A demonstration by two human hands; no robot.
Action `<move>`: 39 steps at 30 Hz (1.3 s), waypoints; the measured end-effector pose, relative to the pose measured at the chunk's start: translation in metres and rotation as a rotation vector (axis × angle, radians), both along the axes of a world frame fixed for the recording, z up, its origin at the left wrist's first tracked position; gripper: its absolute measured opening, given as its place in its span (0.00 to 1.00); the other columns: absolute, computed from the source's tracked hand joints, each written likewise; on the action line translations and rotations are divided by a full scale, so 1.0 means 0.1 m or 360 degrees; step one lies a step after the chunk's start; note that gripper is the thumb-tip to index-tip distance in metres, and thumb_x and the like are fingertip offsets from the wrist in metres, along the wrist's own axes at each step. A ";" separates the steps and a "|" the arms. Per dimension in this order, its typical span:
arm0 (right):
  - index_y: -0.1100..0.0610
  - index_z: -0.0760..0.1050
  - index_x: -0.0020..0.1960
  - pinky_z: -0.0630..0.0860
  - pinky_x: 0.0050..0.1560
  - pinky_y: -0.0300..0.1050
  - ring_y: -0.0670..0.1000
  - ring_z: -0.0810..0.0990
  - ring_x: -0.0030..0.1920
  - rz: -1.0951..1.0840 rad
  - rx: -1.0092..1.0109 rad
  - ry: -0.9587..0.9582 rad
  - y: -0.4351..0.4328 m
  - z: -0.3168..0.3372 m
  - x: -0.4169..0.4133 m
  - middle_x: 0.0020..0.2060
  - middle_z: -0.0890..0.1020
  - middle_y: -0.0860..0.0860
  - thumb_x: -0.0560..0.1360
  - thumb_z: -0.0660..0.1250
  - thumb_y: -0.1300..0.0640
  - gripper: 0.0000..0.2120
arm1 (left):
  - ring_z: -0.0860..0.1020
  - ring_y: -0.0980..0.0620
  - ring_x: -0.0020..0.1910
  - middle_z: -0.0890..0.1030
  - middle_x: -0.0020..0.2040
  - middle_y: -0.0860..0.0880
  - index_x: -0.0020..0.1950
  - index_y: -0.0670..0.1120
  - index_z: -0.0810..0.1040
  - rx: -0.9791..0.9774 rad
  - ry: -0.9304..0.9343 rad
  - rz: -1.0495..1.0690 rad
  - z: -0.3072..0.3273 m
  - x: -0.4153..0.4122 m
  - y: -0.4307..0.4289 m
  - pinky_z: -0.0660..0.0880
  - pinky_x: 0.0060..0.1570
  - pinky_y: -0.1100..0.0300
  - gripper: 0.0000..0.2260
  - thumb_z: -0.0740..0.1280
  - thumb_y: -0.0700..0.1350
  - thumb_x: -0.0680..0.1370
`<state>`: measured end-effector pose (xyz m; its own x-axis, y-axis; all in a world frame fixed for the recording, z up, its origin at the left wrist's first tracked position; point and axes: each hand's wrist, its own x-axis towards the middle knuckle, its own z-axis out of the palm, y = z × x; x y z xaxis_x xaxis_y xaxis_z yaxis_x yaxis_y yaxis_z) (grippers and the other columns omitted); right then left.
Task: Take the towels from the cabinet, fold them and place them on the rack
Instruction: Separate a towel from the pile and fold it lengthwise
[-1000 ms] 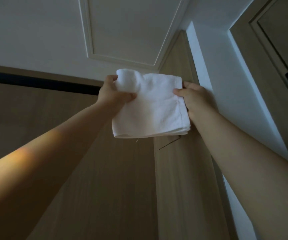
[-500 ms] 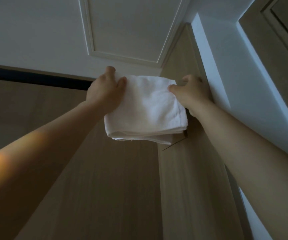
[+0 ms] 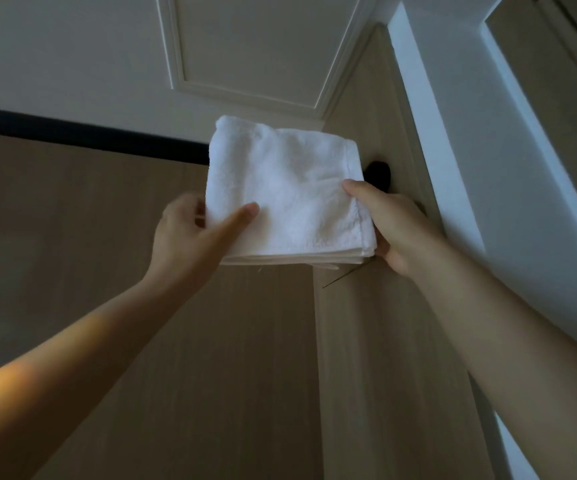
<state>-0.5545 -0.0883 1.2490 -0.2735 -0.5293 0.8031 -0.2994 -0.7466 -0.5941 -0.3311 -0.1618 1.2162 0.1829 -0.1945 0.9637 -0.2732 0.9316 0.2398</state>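
View is upward: white panelled ceiling [image 3: 245,46], pale wood-grain wall [image 3: 107,254] below it, white door frame [image 3: 470,168] at right. Light is dim.

Folded white towel [image 3: 287,192]: roughly square, with several layers showing stacked along its bottom edge. It is held up against the wall, covering the right end of a dark rail [image 3: 89,136], presumably the rack. The rail runs left to right, passes behind the towel's upper half, and ends at a round dark mount [image 3: 380,173] just beside the towel's right edge. Cannot tell whether the towel hangs over the rail or is only held in front of it.

Left hand [image 3: 190,244]: pinches the lower left corner, thumb on the front face, fingers hidden behind.
Right hand [image 3: 394,230]: grasps the right edge, thumb on front, fingers behind and beneath.

Judgement: placing stage. Towel lies above and ahead of both hands, its top edge higher than the rail. What matters next is whether the weight sits on the rail before either grip lets go; the right hand is nearer the mount, with little room there.
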 end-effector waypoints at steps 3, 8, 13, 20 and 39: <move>0.54 0.81 0.53 0.79 0.54 0.47 0.50 0.85 0.49 0.0082 -0.0018 0.0040 0.00 -0.04 0.01 0.47 0.87 0.50 0.77 0.69 0.45 0.13 | 0.83 0.55 0.40 0.85 0.41 0.53 0.46 0.51 0.82 0.0260 -0.0199 -0.0301 0.10 0.04 0.01 0.79 0.40 0.60 0.18 0.68 0.64 0.72; 0.52 0.80 0.58 0.82 0.50 0.46 0.48 0.85 0.51 0.0454 0.0125 0.0142 0.04 -0.10 -0.04 0.51 0.86 0.49 0.79 0.66 0.47 0.12 | 0.84 0.55 0.42 0.86 0.43 0.55 0.51 0.48 0.81 0.0429 -0.0411 -0.0702 0.19 0.08 -0.01 0.78 0.44 0.58 0.17 0.68 0.61 0.74; 0.46 0.79 0.58 0.73 0.60 0.50 0.48 0.85 0.51 0.0434 0.0264 0.0233 0.02 -0.19 -0.10 0.50 0.86 0.45 0.72 0.69 0.39 0.18 | 0.84 0.49 0.48 0.86 0.48 0.50 0.55 0.47 0.81 0.0538 -0.0459 -0.0809 0.17 0.15 -0.03 0.79 0.53 0.50 0.20 0.69 0.61 0.73; 0.40 0.84 0.47 0.69 0.51 0.43 0.46 0.80 0.50 0.0437 0.0331 0.0212 0.02 -0.26 -0.06 0.47 0.86 0.43 0.63 0.73 0.34 0.16 | 0.83 0.47 0.53 0.85 0.53 0.48 0.57 0.47 0.80 0.0688 -0.0502 -0.1055 0.15 0.19 0.01 0.78 0.56 0.48 0.21 0.72 0.59 0.71; 0.51 0.76 0.64 0.71 0.67 0.55 0.51 0.77 0.63 0.0037 0.0188 0.0198 0.06 -0.43 0.07 0.61 0.80 0.48 0.76 0.68 0.45 0.19 | 0.83 0.48 0.53 0.84 0.53 0.47 0.55 0.53 0.83 0.0655 -0.0463 -0.1001 -0.02 0.32 0.21 0.79 0.53 0.50 0.30 0.66 0.73 0.65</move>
